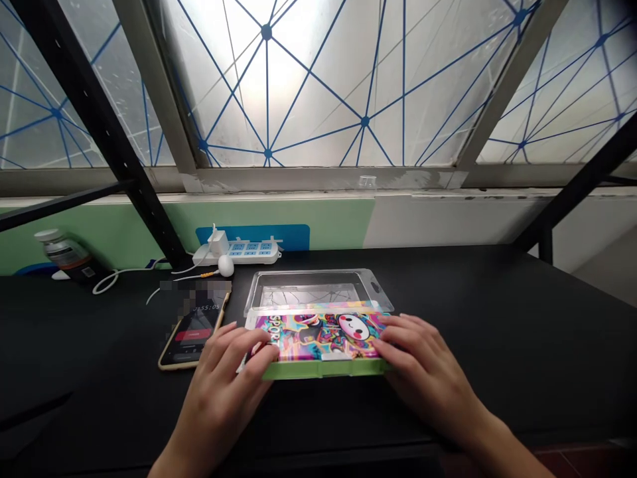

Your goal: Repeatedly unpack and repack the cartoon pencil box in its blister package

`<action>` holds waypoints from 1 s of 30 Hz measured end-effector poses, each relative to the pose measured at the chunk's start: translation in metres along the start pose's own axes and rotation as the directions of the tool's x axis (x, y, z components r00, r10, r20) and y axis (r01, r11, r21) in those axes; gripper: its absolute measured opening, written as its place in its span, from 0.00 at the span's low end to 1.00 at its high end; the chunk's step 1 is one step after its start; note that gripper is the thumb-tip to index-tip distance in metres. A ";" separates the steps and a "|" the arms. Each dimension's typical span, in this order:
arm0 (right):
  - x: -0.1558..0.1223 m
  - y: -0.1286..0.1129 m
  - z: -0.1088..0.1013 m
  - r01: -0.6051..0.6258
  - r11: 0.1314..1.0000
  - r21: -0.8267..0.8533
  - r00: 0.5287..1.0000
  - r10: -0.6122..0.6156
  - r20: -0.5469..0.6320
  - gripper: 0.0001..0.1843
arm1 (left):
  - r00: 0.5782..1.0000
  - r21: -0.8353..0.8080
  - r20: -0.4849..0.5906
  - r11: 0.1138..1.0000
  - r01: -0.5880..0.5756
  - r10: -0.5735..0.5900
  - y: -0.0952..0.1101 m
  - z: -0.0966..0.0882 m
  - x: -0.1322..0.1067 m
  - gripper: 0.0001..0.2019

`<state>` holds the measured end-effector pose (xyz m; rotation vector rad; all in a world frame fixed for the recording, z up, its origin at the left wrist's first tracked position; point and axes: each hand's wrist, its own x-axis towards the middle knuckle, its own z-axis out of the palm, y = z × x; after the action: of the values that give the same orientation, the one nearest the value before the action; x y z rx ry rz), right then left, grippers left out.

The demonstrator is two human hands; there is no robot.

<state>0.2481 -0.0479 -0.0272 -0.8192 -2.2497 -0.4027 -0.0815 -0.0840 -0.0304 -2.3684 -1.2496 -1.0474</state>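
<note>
A colourful phone case with cartoon graphics lies in a green tray near the front of the black table. The clear plastic lid of its package lies open behind it. My left hand rests on the case's left end, fingers bent over its edge. My right hand lies on the right end, fingers spread flat on it.
A smartphone with a lit screen lies left of the package. Behind it sit a white power strip with a charger and cables. A bottle lies at far left. Black shelf struts cross the window.
</note>
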 end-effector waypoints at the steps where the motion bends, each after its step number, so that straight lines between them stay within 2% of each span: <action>1: -0.006 -0.004 0.003 -0.008 1.000 0.028 1.000 0.008 0.013 0.24 | 0.998 -0.016 0.008 0.998 0.059 -0.059 0.003 0.004 -0.008 0.18; 3: -0.013 -0.011 0.010 -0.046 0.996 0.074 0.998 0.043 0.038 0.21 | 0.979 -0.052 0.078 0.980 0.192 -0.188 0.004 0.012 -0.019 0.19; 5: -0.017 -0.014 0.014 -0.117 0.984 0.134 0.991 0.108 0.075 0.19 | 0.941 -0.081 0.186 0.950 0.303 -0.284 0.004 0.016 -0.023 0.24; 8: -0.023 -0.013 0.015 -0.321 0.917 0.235 0.941 0.280 0.192 0.20 | 0.888 -0.113 0.320 0.917 0.383 -0.331 0.001 0.017 -0.023 0.34; 10: -0.025 -0.010 0.011 -0.473 0.834 0.284 0.872 0.396 0.289 0.27 | 0.871 -0.130 0.350 0.903 0.410 -0.346 -0.001 0.016 -0.022 0.34; 12: -0.025 -0.005 0.007 -0.571 0.751 0.332 0.812 0.458 0.361 0.31 | 0.862 -0.145 0.346 0.887 0.439 -0.370 -0.001 0.016 -0.021 0.32; 17: -0.018 0.005 0.000 -0.674 0.612 0.414 0.737 0.509 0.446 0.27 | 0.818 -0.179 0.380 0.833 0.523 -0.432 0.000 0.013 -0.016 0.34; 21: -0.012 0.007 -0.003 -0.710 0.555 0.434 0.704 0.541 0.460 0.27 | 0.771 -0.185 0.430 0.790 0.584 -0.469 0.002 0.011 -0.014 0.39; 24: -0.006 0.009 -0.004 -0.735 0.529 0.424 0.677 0.611 0.411 0.21 | 0.762 -0.202 0.451 0.779 0.594 -0.465 0.004 0.011 -0.016 0.41; 27: -0.003 0.012 -0.002 -0.788 0.490 0.373 0.599 0.749 0.282 0.23 | 0.761 -0.222 0.473 0.775 0.592 -0.445 0.005 0.009 -0.017 0.46; 30: -0.006 0.013 0.005 -0.821 0.448 0.353 0.535 0.820 0.204 0.23 | 0.755 -0.219 0.491 0.777 0.590 -0.435 0.007 0.006 -0.016 0.50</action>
<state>0.2575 -0.0387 -0.0342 -1.5300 -1.5401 0.5418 -0.0793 -0.0951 -0.0454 -2.6837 -2.1505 -1.0112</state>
